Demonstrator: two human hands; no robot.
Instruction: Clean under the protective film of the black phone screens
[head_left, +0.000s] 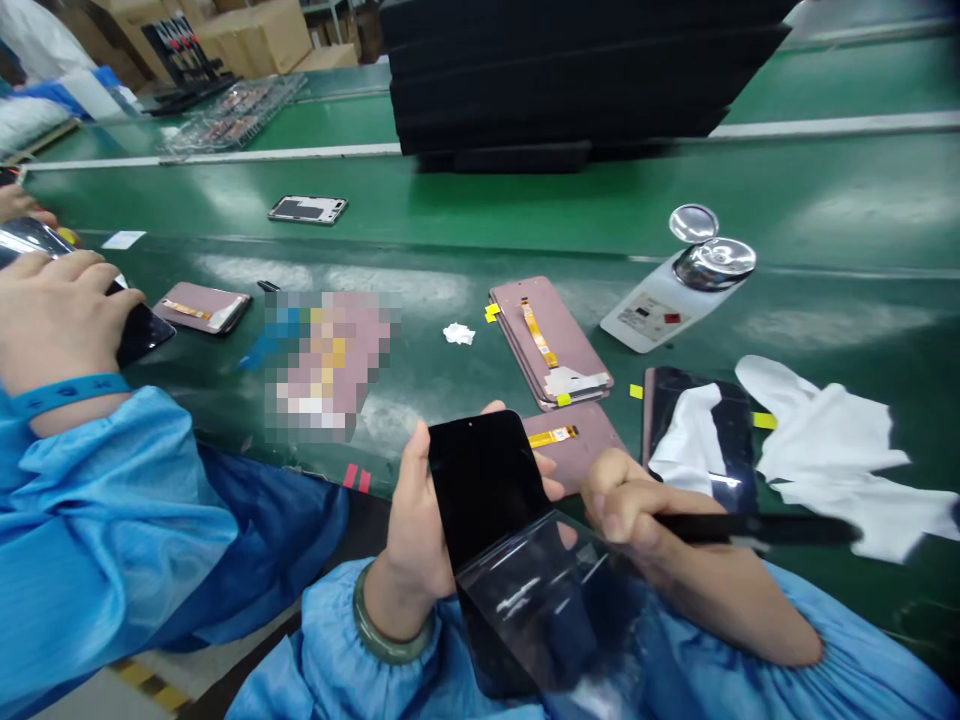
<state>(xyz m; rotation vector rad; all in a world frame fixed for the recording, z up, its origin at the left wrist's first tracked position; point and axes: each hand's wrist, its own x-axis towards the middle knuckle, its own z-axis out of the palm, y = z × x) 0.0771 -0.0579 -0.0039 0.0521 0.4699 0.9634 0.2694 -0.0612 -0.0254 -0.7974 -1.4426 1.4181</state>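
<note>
My left hand (420, 530) is wrapped around a black phone screen (484, 480), held tilted near my body. A clear protective film (559, 610) is folded back from the screen's upper half and hangs over its lower part and to the right. My right hand (637, 510) is closed around a slim black pen-like tool (772, 528), whose far end points right and is blurred. Whether those fingers also pinch the film, I cannot tell. Just beyond my hands lies a pink-backed screen (581, 440) with an orange flex cable, beside a stack of similar screens (551, 335).
On the green bench stand a white pump-top bottle (667, 300), white wipes (832, 430) and a dark screen (739, 440) with a wipe on it. A phone frame (307, 209) lies farther back. At left, a co-worker's hand (67, 310) holds a dark screen. Black trays (570, 80) are stacked behind.
</note>
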